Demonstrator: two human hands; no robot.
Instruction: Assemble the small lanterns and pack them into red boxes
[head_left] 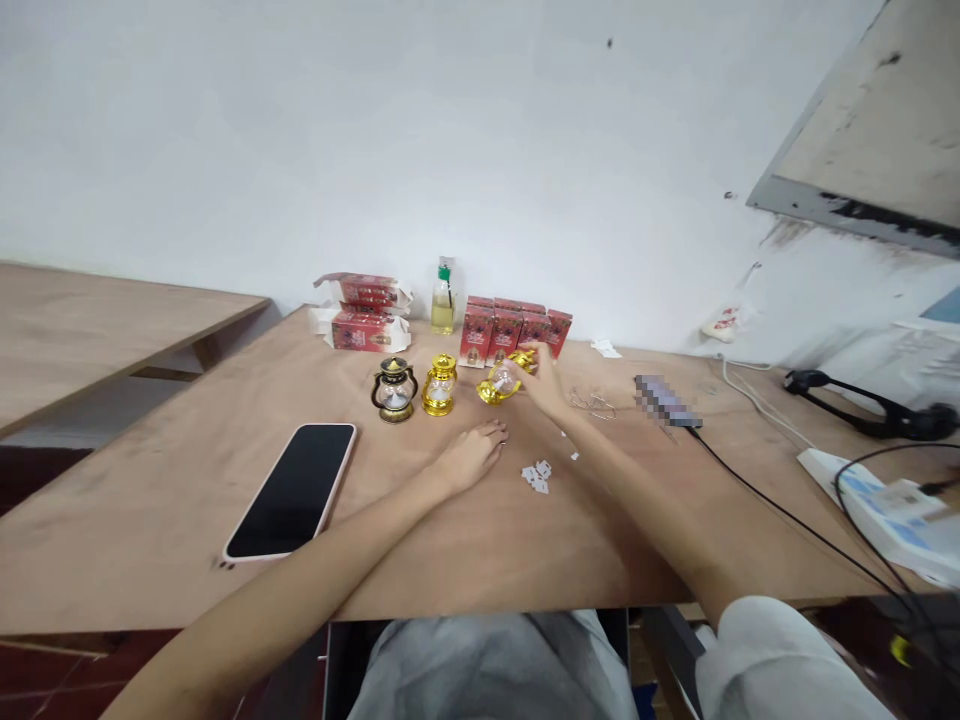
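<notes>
My right hand point(541, 378) is closed around the top of a small gold lantern point(499, 381) with a clear globe. The lantern is tilted, its base pointing down and left. Below it, my left hand point(471, 457) lies on the table with its fingers stretched out, holding nothing that I can see. Left of the held lantern stand another gold lantern point(439, 386) and a dark bronze lantern point(394, 390), both upright. Small white paper tags point(537, 476) lie in a loose pile to the right of my left hand.
Several red boxes point(504, 333) stand behind the lanterns, with open red boxes point(367, 329) lying further left. A bottle of yellowish liquid point(443, 300) stands between them. A phone point(294, 490) lies front left. At right are a cabled device point(667, 402) and a power strip point(885, 515).
</notes>
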